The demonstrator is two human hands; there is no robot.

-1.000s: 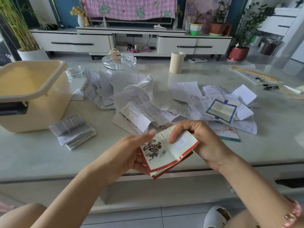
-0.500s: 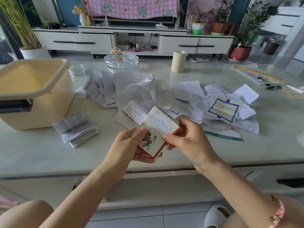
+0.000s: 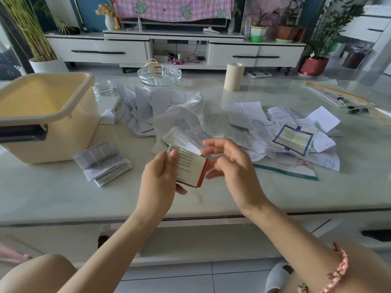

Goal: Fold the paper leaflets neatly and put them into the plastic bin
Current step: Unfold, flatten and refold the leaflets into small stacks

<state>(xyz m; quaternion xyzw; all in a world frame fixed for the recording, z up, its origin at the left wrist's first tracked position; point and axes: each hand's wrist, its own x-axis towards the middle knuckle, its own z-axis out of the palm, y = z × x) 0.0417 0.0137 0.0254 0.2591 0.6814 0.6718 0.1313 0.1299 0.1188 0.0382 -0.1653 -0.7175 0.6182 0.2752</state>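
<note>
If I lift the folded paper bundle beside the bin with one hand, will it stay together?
Probably only if pinched: the folded paper bundle shows loose, fanned layers at its near edge, so it may spring open. The paper looks thin, so it is likely light and floppy.

Cream-yellow bin point(image 3: 69, 115), red-edged leaflet point(image 3: 191, 168), blue-bordered sheet point(image 3: 293, 138), pink checked cloth point(image 3: 171, 6).

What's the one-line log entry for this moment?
left hand: grips red-edged leaflet; right hand: relaxed beside it; folded stack: beside plastic bin; loose leaflets: on table
</note>
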